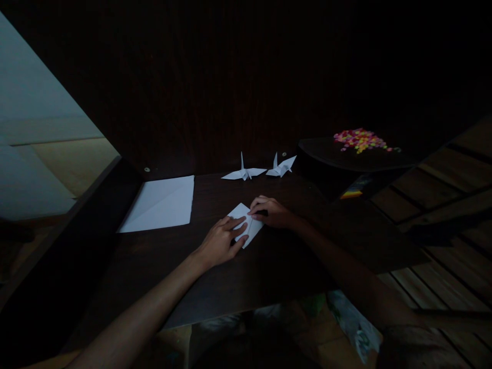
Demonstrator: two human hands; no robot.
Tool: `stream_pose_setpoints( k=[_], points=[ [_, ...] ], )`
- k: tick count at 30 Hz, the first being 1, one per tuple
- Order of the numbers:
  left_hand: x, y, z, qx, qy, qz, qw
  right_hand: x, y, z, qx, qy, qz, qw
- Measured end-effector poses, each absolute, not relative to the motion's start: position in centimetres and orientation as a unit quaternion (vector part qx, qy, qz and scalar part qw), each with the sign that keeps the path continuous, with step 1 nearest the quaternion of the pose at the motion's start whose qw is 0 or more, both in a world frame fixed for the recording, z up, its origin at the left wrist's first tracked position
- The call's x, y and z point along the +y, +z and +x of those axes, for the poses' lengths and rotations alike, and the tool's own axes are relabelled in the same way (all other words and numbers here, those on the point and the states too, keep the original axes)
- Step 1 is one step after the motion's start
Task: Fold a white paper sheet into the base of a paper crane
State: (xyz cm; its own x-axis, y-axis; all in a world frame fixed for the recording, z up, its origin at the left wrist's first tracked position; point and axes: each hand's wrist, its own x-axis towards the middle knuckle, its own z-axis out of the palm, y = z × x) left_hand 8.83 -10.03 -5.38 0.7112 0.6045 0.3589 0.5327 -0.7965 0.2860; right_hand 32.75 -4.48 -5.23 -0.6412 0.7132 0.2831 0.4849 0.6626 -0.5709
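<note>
Folded paper (252, 230) just below the frame's centre, with the left hand (221, 240) spread flat across it and the right hand (269, 212) curled at its upper right, pinching or pressing impossible to tell, probably liable to crease crookedly through any finger slip.

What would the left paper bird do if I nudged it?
The left paper bird would probably slide easily, being thin folded paper. Its wide-spread wings should keep it from rolling, though the tall, thin spike might bend.
</note>
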Motion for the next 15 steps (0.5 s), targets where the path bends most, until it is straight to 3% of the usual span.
stream_pose_setpoints(
  k=[15],
  points=[
    [-9.6,-5.7,8.96,0.307,0.261,0.905,0.137,-4.55,-5.17,32.53,-0.878,0.219,-0.352,0.241]
  ],
)
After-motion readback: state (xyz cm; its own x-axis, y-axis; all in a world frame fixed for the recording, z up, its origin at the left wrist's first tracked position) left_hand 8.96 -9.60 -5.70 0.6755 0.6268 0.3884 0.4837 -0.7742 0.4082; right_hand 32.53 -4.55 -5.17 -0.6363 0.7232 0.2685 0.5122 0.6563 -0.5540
